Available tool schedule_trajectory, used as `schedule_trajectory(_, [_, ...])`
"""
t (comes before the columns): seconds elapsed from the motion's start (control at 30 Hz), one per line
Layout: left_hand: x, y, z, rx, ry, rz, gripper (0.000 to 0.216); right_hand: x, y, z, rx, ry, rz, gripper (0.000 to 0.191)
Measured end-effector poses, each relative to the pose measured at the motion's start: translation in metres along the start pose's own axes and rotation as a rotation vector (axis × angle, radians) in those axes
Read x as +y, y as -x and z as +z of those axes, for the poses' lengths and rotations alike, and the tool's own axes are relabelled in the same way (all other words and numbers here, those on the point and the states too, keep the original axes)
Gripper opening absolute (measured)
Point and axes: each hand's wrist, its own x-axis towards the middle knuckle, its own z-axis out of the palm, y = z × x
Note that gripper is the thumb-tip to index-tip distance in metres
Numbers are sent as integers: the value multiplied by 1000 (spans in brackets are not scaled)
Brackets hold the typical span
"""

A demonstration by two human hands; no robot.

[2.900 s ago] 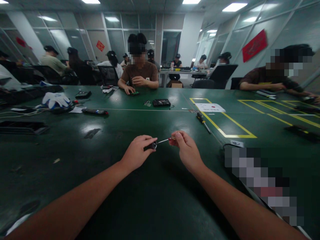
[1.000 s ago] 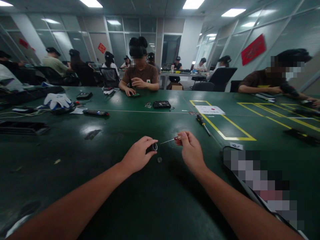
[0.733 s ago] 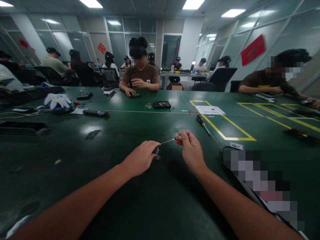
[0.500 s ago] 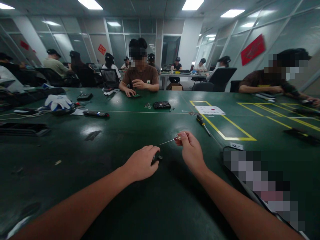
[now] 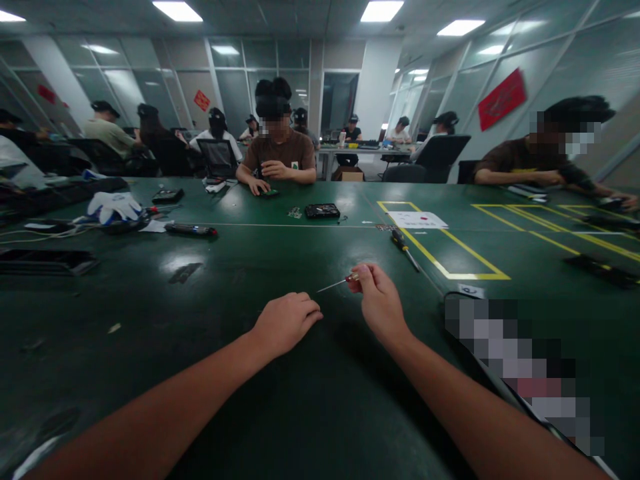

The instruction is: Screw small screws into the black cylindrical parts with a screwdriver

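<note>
My left hand [image 5: 287,323] rests knuckles-up on the green table [image 5: 210,373], fingers curled down and closed. Whatever is under them is hidden; no cylinder or disc shows. My right hand [image 5: 379,301] hovers just to its right, pinching a small precision screwdriver [image 5: 336,283] by its red handle. The thin metal shaft points left, and its tip hangs slightly above and beyond the left hand's fingers.
A yellow-and-black screwdriver [image 5: 404,246] lies beside a yellow taped rectangle [image 5: 467,260] holding a white sheet [image 5: 418,219]. A black tray [image 5: 323,211], white gloves [image 5: 113,205] and a dark tool [image 5: 191,229] lie farther off. People sit opposite [image 5: 278,159] and at right [image 5: 543,160].
My left hand lowered the small black cylinder onto a little disc lying on the table and now covers both. My right hand kept the screwdriver nearly still.
</note>
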Motion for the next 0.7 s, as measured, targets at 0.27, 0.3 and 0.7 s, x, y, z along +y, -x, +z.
schedule_trajectory(0.27, [-37, 8, -25, 153, 154, -278, 35, 0, -1, -1, -26, -13, 17, 35])
schedule_trajectory(0.3, [-46, 9, -30, 189, 182, -307, 37, 0, -1, -1, -26, -10, 19, 35])
schedule_trajectory(0.7, [-207, 92, -100, 565, 420, -796, 72, 7, -2, -1, -42, -4, 17, 37])
